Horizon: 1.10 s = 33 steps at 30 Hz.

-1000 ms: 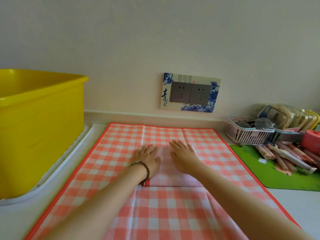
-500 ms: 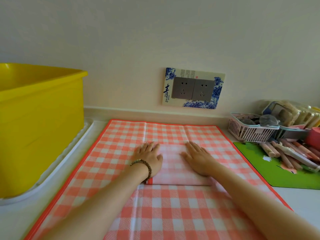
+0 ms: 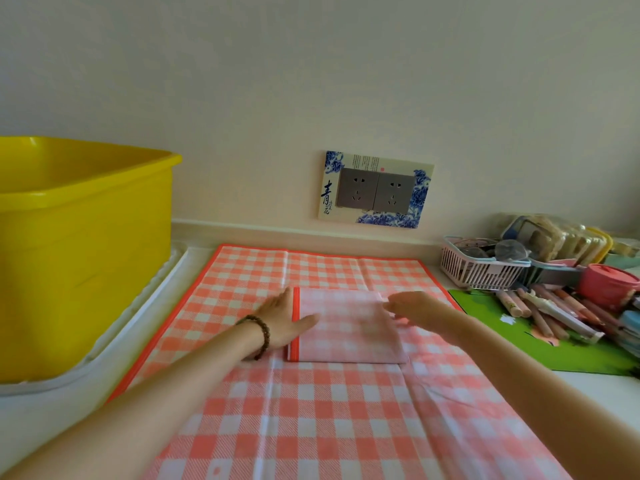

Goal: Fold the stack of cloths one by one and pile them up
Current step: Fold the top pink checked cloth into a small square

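Note:
A folded pink checked cloth (image 3: 343, 327) with an orange-red edge lies on a larger spread checked cloth (image 3: 311, 420) on the counter. My left hand (image 3: 284, 320) lies flat along the folded cloth's left edge, thumb resting on its top, a bead bracelet on the wrist. My right hand (image 3: 412, 310) is at the folded cloth's right edge, fingers straight and pointing left over the corner; whether they are under the fold cannot be told.
A big yellow tub (image 3: 79, 251) stands on a white tray (image 3: 145, 317) at the left. To the right are a green mat (image 3: 540, 344), several pens (image 3: 547, 310), a pink basket (image 3: 481, 265) and containers. A wall socket (image 3: 375, 190) is behind.
Both hands slid outward from the top of the folded cloth to its left and right edges. The right hand turned on its side at the right edge.

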### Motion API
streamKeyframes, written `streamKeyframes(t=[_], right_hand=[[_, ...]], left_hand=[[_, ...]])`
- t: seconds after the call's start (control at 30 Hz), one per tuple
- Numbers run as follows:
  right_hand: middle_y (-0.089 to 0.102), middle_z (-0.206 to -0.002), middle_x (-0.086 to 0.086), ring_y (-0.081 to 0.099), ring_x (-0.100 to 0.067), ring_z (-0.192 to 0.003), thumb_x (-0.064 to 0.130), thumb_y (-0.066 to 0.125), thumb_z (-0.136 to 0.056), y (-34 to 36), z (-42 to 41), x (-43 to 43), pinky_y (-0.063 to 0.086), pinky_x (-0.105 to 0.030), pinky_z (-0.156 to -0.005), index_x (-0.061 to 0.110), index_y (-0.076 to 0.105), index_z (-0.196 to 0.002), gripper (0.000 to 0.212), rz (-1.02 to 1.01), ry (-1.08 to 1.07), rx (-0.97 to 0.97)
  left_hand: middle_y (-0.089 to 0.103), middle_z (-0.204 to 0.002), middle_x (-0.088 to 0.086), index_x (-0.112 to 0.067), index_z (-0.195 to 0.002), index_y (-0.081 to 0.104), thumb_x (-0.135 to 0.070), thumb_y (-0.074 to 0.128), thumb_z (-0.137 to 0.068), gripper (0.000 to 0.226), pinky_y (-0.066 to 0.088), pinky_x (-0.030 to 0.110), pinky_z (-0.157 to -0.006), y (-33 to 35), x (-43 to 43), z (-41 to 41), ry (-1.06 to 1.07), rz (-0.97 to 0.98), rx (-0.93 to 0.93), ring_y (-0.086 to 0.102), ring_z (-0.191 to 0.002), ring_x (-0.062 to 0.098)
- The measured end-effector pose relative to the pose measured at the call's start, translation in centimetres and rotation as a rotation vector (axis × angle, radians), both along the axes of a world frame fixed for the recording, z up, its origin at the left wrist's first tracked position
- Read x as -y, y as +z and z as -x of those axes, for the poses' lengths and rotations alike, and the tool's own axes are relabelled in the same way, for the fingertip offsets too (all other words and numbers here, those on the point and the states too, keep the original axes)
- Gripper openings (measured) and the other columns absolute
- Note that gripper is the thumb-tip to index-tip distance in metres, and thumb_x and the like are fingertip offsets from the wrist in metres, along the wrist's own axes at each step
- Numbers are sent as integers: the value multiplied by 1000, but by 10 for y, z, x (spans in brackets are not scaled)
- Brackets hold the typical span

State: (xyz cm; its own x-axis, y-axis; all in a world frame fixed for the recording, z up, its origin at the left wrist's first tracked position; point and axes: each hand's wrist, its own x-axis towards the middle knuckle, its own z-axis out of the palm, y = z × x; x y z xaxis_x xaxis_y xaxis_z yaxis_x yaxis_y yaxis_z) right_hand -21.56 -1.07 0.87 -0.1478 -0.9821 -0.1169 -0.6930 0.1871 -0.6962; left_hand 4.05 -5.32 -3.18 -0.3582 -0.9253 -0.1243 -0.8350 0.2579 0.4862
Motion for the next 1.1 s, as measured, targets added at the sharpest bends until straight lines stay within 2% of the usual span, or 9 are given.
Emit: streamKeyframes(t=[0.13, 0.3, 0.4, 0.53, 0.7, 0.83, 0.93, 1.0, 1.1], right_hand=[[64, -104, -9, 61, -20, -86, 23, 54, -94, 9, -3, -8, 52, -30, -81, -2, 57, -119, 35, -152, -3, -47], [64, -76, -10, 58, -17, -62, 19, 67, -86, 9, -9, -12, 55, -29, -72, -5, 63, -99, 27, -213, -137, 113], [62, -82, -10, 60, -19, -67, 12, 69, -84, 9, -13, -21, 53, -26, -57, -1, 59, -94, 19, -240, -181, 361], [65, -109, -13, 66, -24, -90, 9, 61, -89, 6, -8, -29, 57, -31, -66, 0, 54, -118, 32, -241, -132, 654], [63, -117, -15, 61, -28, -105, 7, 55, -92, 9, 12, -49, 53, -33, -83, 4, 54, -118, 26, -102, -64, 688], [66, -112, -12, 65, -23, -95, 3, 54, -91, 22, 49, -70, 57, -30, -78, 9, 57, -117, 27, 23, -43, 715], [68, -106, -10, 65, -22, -92, 2, 51, -92, 38, 83, -89, 58, -28, -74, 11, 58, -114, 25, 54, -36, 717], [67, -110, -9, 64, -22, -95, 3, 51, -92, 48, 107, -102, 58, -28, -75, 12, 56, -116, 26, 60, -55, 680], [65, -115, -9, 61, -25, -104, 5, 50, -93, 62, 148, -122, 54, -36, -89, 13, 55, -119, 27, 40, -93, 597]], left_hand=[[11, -158, 5, -22, -148, -18, -88, 33, -66, 118, 29, 43, -113, -2, -12, -10, -62, 17, 26, 23, -141, 24], [10, -158, 3, -31, -147, -18, -96, 28, -56, 121, 26, 47, -113, -10, -25, -15, -71, 55, -1, 16, -144, 23], [20, -156, -1, -27, -149, -9, -74, 50, -74, 106, 28, 40, -114, -1, -38, -14, -83, -3, -136, 26, -141, 18], [28, -153, -2, -22, -150, 7, -46, 59, -85, 87, 33, 34, -111, 5, -44, -6, -29, -108, -352, 34, -136, 15], [43, -143, 1, -13, -145, 23, -36, 56, -91, 67, 36, 20, -95, 15, -54, 21, 40, -79, -449, 46, -123, 13], [36, -148, 3, -12, -149, 15, -47, 55, -89, 80, 36, 20, -88, 21, -60, 55, 74, -111, -544, 48, -123, 17], [55, -133, 4, -13, -141, 37, -70, 63, -69, 95, 45, 31, -96, 21, -61, 88, 98, -312, -683, 59, -111, 19], [67, -110, 5, -8, -120, 58, -55, 64, -79, 62, 53, 31, -86, 24, -67, 114, 78, -458, -822, 64, -93, 16], [69, -84, 1, -9, -101, 65, -31, 60, -90, 25, 55, 21, -62, 30, -78, 155, 28, -573, -930, 66, -70, 11]])
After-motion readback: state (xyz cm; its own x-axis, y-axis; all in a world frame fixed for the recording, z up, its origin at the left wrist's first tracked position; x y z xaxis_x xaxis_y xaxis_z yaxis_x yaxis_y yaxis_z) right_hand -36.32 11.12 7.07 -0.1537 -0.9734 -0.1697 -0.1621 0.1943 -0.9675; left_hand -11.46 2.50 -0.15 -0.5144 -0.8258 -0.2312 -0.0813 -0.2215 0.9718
